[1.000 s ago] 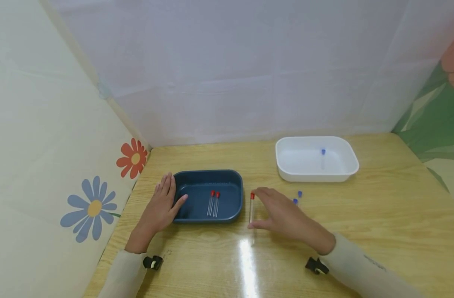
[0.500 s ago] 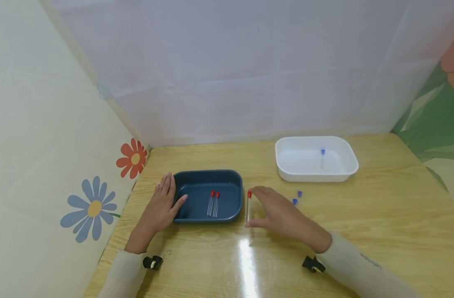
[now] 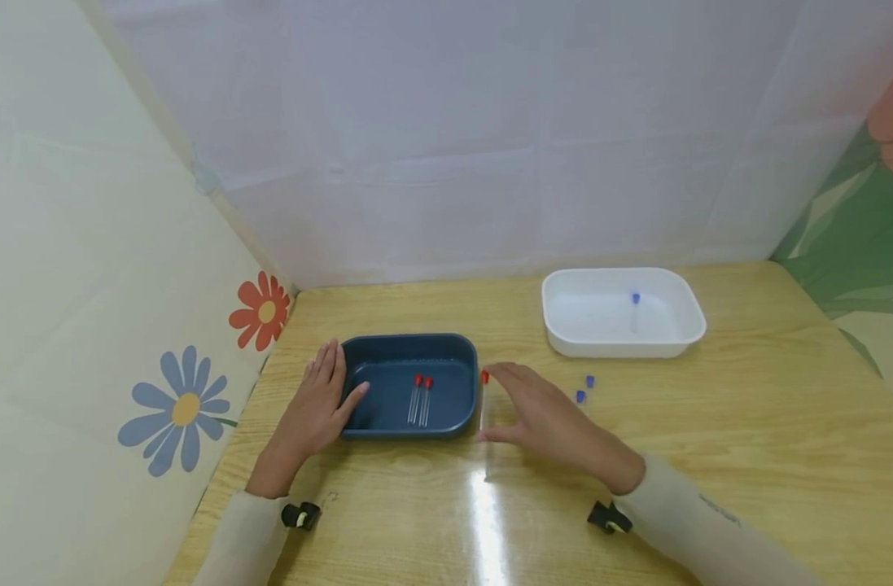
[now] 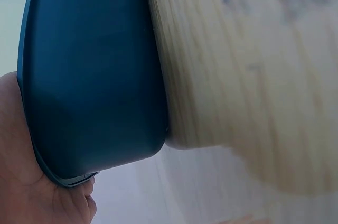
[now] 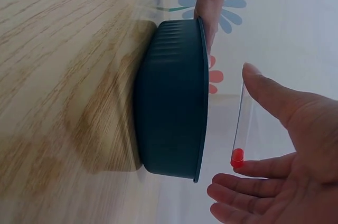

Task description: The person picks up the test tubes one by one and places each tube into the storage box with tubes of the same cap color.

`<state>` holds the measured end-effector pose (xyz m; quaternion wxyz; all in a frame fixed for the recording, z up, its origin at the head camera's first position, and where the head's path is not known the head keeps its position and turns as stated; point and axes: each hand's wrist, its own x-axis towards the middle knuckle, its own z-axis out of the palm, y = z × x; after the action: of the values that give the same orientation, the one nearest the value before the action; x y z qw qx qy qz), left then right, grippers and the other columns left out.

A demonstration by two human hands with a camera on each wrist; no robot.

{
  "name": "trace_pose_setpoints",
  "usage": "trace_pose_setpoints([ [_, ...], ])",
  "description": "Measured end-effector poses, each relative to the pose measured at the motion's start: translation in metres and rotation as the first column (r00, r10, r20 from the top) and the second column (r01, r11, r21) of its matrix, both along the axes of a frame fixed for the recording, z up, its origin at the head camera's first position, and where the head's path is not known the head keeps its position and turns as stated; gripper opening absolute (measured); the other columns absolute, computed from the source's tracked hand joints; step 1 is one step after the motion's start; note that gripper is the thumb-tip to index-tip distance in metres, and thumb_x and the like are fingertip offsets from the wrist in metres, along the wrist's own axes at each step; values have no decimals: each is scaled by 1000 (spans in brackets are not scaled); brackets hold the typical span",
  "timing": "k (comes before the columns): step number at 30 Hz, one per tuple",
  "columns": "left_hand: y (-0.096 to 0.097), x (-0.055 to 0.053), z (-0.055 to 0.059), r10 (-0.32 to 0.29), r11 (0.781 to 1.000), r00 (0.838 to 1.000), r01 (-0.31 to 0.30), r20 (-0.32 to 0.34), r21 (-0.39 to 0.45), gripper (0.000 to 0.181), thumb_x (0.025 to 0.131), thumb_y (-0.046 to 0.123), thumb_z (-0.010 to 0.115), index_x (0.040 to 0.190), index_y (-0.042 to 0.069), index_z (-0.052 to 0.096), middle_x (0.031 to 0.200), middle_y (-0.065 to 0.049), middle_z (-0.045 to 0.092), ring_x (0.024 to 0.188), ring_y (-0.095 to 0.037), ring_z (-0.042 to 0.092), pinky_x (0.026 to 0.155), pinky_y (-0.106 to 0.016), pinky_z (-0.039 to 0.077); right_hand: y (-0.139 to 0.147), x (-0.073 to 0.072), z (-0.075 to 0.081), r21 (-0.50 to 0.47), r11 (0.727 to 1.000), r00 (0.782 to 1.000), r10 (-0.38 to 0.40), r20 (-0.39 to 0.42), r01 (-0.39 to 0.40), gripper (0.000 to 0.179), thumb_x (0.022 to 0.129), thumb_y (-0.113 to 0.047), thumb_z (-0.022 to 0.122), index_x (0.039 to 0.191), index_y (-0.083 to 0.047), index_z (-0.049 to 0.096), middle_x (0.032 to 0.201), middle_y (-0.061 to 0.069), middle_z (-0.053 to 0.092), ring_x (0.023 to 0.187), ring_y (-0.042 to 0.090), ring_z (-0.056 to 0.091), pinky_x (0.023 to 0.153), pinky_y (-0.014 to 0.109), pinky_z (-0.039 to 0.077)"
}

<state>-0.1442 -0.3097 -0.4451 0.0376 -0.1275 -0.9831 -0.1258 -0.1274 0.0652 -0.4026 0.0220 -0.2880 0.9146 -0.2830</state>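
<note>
My left hand (image 3: 310, 407) holds the left end of a dark blue plastic tray (image 3: 409, 346), fingers along the outside wall and thumb over the rim. Inside that tray lie two clear test tubes (image 3: 419, 404) with red caps, side by side. Just right of the tray, my right hand (image 3: 544, 415) pinches a third red-capped test tube (image 5: 242, 121) lengthwise: a finger touches the cap and the thumb is at the other end. The right wrist view shows this tube in the air, apart from the tray's rim.
A white tray (image 3: 600, 350) at the back right holds one blue-capped tube (image 3: 636, 301). Two more blue caps (image 3: 590, 381) show on the wooden table, partly behind my right hand. Cloth-covered walls border the table at the back and left.
My right hand has moved slightly left with the red-capped test tube, bringing it up to the blue tray's right edge. The left hand and both trays have stayed put.
</note>
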Motion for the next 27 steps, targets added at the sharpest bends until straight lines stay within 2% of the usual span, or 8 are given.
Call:
trace_pose_setpoints([
  [4, 0, 0, 1, -1, 1000, 1000, 1, 1, 0, 84, 108, 49, 42, 159, -9, 7, 167, -26, 3, 154, -42, 1, 123, -58, 6, -3, -1, 1, -22, 1000, 1000, -3, 3, 3, 97, 78, -60, 79, 153, -12, 44, 153, 13, 47, 140, 33, 45, 111, 53, 41],
  [17, 0, -1, -1, 4, 1000, 1000, -4, 7, -3, 85, 108, 49, 41, 158, -9, 7, 167, -25, 2, 155, -41, 0, 123, -57, 5, -11, -3, 0, -68, 998, 1000, -1, 8, 2, 96, 77, -50, 85, 151, -5, 45, 151, 16, 49, 139, 37, 45, 110, 57, 41],
  [27, 0, 0, 0, 9, 1000, 1000, -8, 22, -7, 85, 107, 50, 41, 158, -9, 6, 168, -25, 0, 155, -41, -2, 123, -57, 4, -16, -6, -1, -56, 998, 1000, -7, -8, 7, 95, 79, -54, 82, 151, -3, 45, 152, 18, 48, 140, 37, 44, 112, 55, 40],
])
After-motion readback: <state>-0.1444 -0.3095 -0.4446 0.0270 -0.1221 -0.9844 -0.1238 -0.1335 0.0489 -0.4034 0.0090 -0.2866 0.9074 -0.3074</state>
